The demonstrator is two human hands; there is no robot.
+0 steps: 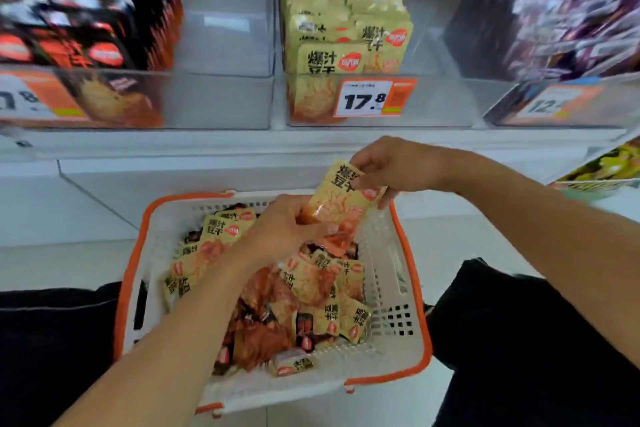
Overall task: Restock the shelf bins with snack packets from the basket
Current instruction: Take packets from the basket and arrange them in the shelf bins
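Above the basket (412, 291), a yellow packet (341, 199) is pinched at its top by the right hand (394, 166) and gripped below by the left hand (284, 225). It could be misfiled if the yellow bin (433, 104) is missed.

left bin (214, 100) cut off | purple packets (568, 17) blurred, unreadable

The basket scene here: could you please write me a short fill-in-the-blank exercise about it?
1. Both hands hold one ____ packet above the basket.
2. The basket's rim is ____.
3. The price tag on the middle bin reads ____.
4. The right hand pinches the packet's top; the left hand grips its ____ end.

Missing words: yellow; orange; 17.8; bottom
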